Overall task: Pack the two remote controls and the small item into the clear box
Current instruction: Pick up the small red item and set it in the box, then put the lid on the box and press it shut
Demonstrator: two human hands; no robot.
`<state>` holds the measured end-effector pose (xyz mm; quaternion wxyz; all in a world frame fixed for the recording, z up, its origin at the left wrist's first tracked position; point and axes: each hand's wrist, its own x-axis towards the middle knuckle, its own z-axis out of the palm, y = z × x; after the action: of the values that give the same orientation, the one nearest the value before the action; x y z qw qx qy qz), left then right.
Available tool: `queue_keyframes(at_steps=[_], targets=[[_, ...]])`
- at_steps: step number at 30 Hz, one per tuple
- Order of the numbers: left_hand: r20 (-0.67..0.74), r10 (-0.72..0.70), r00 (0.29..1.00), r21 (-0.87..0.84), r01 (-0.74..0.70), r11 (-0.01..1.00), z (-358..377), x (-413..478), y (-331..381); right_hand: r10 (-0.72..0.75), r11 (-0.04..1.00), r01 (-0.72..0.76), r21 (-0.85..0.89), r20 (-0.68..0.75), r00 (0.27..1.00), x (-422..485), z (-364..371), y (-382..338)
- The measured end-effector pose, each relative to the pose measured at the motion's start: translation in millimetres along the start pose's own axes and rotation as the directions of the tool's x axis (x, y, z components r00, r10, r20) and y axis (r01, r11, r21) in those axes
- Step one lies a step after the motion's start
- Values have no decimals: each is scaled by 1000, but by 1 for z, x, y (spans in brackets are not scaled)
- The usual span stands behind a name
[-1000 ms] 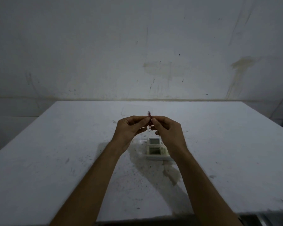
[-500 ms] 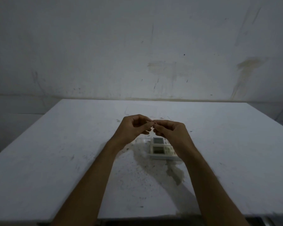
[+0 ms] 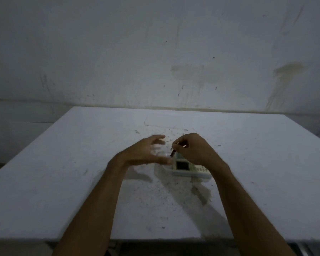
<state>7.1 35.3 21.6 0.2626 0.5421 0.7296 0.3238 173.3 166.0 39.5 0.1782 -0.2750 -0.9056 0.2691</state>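
Note:
Two white remote controls with small screens lie side by side in a clear box [image 3: 201, 179] on the white table [image 3: 63, 172]. The near remote [image 3: 189, 167] shows its dark screen; the far remote [image 3: 178, 155] is mostly hidden behind my right hand. My right hand [image 3: 194, 150] pinches a small dark reddish item [image 3: 172, 153] that hangs just above the box's left end. My left hand [image 3: 148, 152] is blurred, with fingers spread, at the left of the box and holds nothing; whether it touches the box I cannot tell.
A stained grey wall [image 3: 155, 61] rises right behind the table's far edge. The table's near edge [image 3: 155, 239] lies under my forearms. Dark specks and a pale smear [image 3: 201, 194] mark the surface in front of the box.
Both hands held the small item together above the box. Now my left hand has let go and spread out to the left, and my right hand has lowered the item toward the box.

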Motion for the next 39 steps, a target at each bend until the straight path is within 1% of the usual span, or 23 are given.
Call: queue_keyframes(at_steps=[1,3,5,9,12,15,18,21,24,25,27,28,29,31,33,34,36,39], targets=[[69,-19,997,33,17,999,4,-1,-1,-26,999,29,-46,53,998,2,0,-2],[112,-9,994,98,-2,995,13,1,-2,-61,994,72,-82,121,991,6,0,-7],[99,-9,995,119,-2,993,18,4,-4,-56,993,72,-93,162,985,9,-1,-10],[71,-37,997,134,27,991,18,7,-12,32,995,-3,-105,274,961,10,0,-8],[73,1,997,113,-9,994,18,8,-14,1,991,43,-129,318,948,13,3,-9],[76,-3,997,122,-6,993,17,7,-13,-23,985,69,-157,278,960,15,6,-7],[72,-2,997,141,-8,990,16,7,-14,-48,977,86,-195,192,980,14,12,-5],[95,-29,995,149,15,989,18,8,-16,-130,966,152,-207,118,985,11,14,-2],[203,-24,979,122,-1,993,10,6,-15,-199,970,207,-130,69,978,10,5,6],[235,-25,972,149,-11,989,4,7,-15,-193,977,195,-83,37,981,12,-1,11],[243,-39,969,210,-13,978,-10,10,-18,-113,993,113,23,-26,993,19,-14,24],[212,-45,976,194,3,981,-15,14,-19,-71,996,73,41,-41,997,25,-21,33],[146,-51,988,147,29,989,-20,19,-20,-39,999,41,35,-39,998,30,-27,42],[-36,-33,999,81,36,996,-23,37,-19,47,997,-46,64,-10,999,42,-36,67],[-213,39,976,104,-17,994,-21,59,-16,140,973,-142,181,29,990,49,-38,90],[-269,79,960,133,-44,990,-19,70,-15,168,954,-172,244,40,985,50,-36,98],[-332,142,933,194,-79,978,-14,92,-16,188,929,-172,328,-16,982,51,-31,110],[-318,176,932,274,-87,958,-11,119,-25,192,909,-124,398,-137,972,47,-21,121]])
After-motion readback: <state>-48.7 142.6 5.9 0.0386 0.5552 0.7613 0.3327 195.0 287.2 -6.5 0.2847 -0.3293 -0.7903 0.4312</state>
